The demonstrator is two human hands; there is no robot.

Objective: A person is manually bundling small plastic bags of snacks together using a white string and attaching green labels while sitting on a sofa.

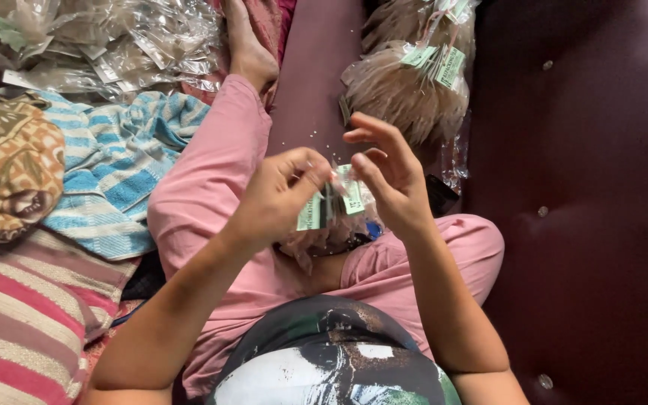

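Item: small green paper tags (331, 204), a fanned bunch with a dark fastener among them, held over the lap at picture centre.

Left hand (283, 196): thumb and forefinger pinched narrow on the bunch from nine o'clock, taking its weight.

Right hand (385, 176): at three o'clock of the tags, fingers spread wide and curled, fingertips touching the topmost tag; whether it grips I cannot tell.

Handling note: my judgement is that a firm left pinch near the fastener lets the right fingertips work a single tag without scattering the rest.

Nearby: tagged clear packets of pale beaded goods (406, 86) at one o'clock; crumpled clear bags (114, 37) at eleven; blue striped towel (114, 169) at nine.
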